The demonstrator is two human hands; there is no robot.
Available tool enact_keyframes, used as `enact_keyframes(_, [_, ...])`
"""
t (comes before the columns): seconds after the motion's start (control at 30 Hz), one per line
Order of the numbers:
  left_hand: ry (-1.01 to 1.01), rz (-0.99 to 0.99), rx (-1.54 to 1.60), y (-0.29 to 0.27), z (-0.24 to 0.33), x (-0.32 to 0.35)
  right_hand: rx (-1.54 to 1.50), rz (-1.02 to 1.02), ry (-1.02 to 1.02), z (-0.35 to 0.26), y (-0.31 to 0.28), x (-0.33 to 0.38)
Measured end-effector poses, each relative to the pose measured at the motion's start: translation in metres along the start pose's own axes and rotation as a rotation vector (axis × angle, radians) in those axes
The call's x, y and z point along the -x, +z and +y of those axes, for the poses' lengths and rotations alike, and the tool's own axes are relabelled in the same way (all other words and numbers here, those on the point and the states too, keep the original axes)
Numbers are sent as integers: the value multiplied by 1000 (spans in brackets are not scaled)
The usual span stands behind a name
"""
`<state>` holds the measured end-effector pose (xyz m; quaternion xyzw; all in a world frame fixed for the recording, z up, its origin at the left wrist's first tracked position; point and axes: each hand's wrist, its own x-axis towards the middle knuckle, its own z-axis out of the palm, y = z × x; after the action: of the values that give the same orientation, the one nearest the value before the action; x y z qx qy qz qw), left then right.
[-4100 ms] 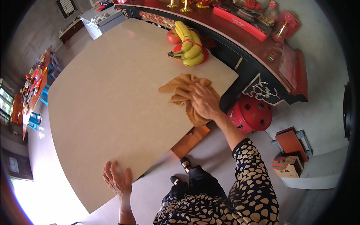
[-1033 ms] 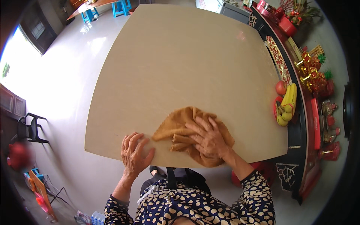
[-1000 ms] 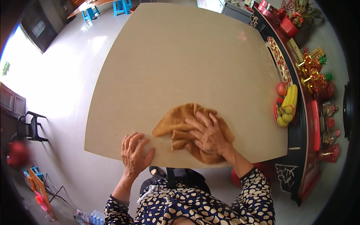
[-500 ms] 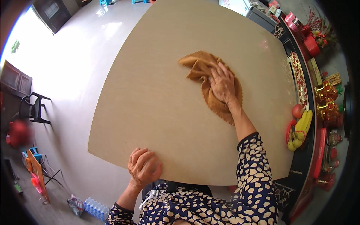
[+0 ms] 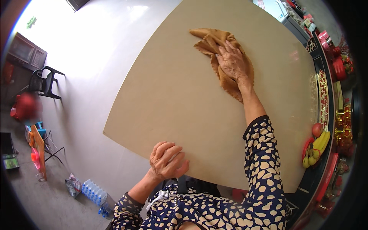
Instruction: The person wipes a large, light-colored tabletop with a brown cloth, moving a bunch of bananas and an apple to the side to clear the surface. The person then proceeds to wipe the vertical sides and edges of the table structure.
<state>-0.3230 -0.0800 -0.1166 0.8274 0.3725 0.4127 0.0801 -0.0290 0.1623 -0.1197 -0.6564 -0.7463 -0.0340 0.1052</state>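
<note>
A red box (image 5: 327, 178) is lettered. Scalloped brown cloth (image 5: 227, 80) has been pushed toward the beige tabletop (image 5: 168, 99)'s far edge, right hand (image 5: 232, 62) flat, left hand (image 5: 167, 160) curled.

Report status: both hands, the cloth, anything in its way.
Right hand flat over rumpled brown cloth on tabletop. Left hand loosely curled at near edge. Bananas, red fruit at right side, clear of cloth.

It looks like a home: a table (image 5: 172, 107) with bananas (image 5: 321, 145) and an apple (image 5: 317, 129), a sideboard (image 5: 304, 188) of red and gold ornaments (image 5: 339, 124), a chair (image 5: 37, 81), a cabinet (image 5: 23, 51), and bottles (image 5: 94, 191) on the floor (image 5: 92, 115).
</note>
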Motion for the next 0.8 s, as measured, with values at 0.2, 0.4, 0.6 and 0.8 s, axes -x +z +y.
enact_keyframes(0.2, [29, 32, 16, -2, 3, -3, -47, 13, -270, -91, -1, 22])
enact_keyframes(0.4, [128, 87, -4, 0, 0, 6, -116, -5, -495, -197, -5, 72])
enact_keyframes(0.6, [436, 72, 300, -19, 53, 17, -404, 74, -628, -235, -17, 149])
enact_keyframes(0.8, [560, 79, 471, -65, 74, 15, -350, -53, -784, -237, -52, 237])
